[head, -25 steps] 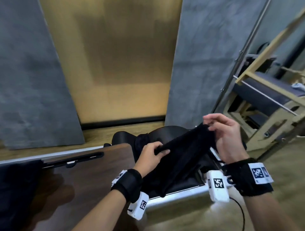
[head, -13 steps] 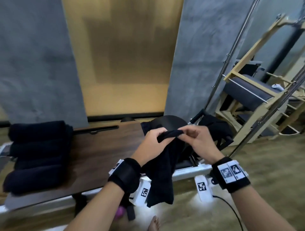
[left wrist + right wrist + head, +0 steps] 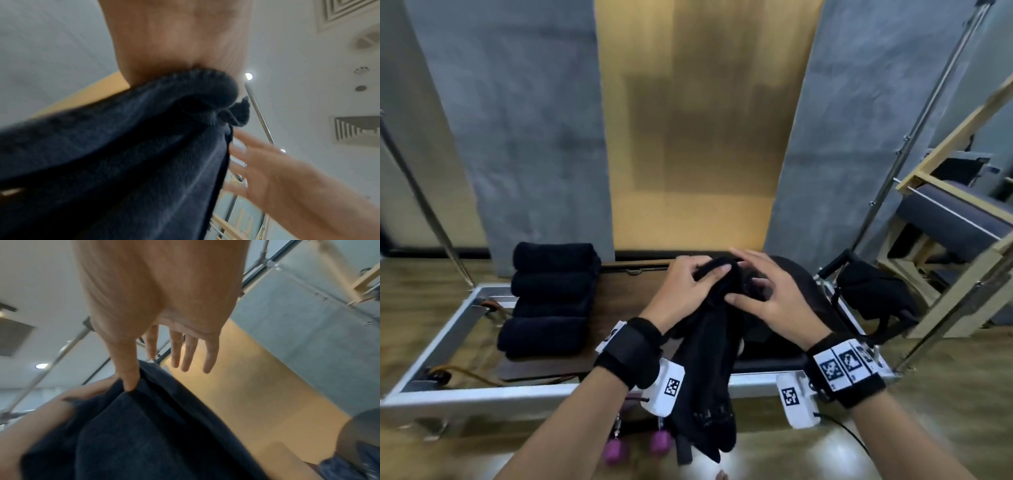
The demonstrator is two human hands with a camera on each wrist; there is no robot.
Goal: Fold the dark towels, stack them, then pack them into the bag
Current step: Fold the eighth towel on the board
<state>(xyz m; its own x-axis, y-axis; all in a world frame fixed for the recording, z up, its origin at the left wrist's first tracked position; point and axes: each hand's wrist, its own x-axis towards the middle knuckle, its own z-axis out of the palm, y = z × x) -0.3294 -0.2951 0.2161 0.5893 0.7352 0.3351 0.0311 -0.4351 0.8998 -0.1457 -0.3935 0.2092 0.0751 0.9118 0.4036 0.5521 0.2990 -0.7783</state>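
Note:
My left hand [image 3: 705,275] grips the top edge of a dark towel [image 3: 709,387], which hangs doubled below the frame rail. My right hand [image 3: 751,286] is beside it with fingers spread and straight; only the thumb presses the cloth. The right wrist view shows that thumb on the towel [image 3: 144,434] and the straight fingers [image 3: 189,353] clear of it. In the left wrist view the towel [image 3: 123,146] bunches under my left palm. A stack of folded dark towels [image 3: 551,298] lies on the brown wooden platform [image 3: 619,301] at the left. A black bag [image 3: 876,298] sits at the right end.
A metal frame rail [image 3: 517,394] runs along the front of the platform. Two purple dumbbells [image 3: 661,442] lie on the floor below. A wooden apparatus with a padded seat [image 3: 955,219] and slanted metal poles [image 3: 914,130] stand at the right.
The right hand has released its pinch on the towel's edge and spread its fingers. The left hand keeps its grip, and the hands and the view have shifted left toward the stack.

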